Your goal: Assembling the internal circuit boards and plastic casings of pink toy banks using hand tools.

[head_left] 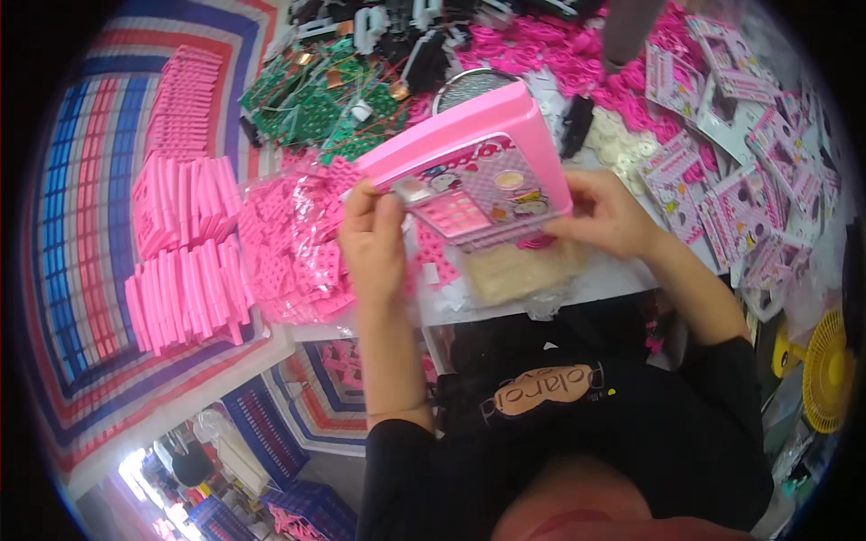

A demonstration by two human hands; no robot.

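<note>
Tilted up over the worktable is a pink plastic toy casing point(469, 162) with a printed cartoon panel and a block of light pink keys. My left hand point(374, 239) grips its left edge between thumb and fingers. At the lower right corner, my right hand point(609, 212) pinches the casing, fingers partly behind it. Below the casing lies a beige bundle point(514, 270) in clear wrap. Pink keypad pieces point(298, 234) heap up in a clear plastic bag beside my left hand. A round mesh-like item point(478, 86) shows partly behind the casing.
Pink casings point(185, 198) stand stacked on striped cloth at left. Green circuit boards point(311, 99) with wires pile at the back, near small magenta parts point(577, 54) and cream pieces point(618, 135). A dark post point(629, 32) hangs overhead. Printed cards point(740, 203) and a yellow fan point(823, 370) are right.
</note>
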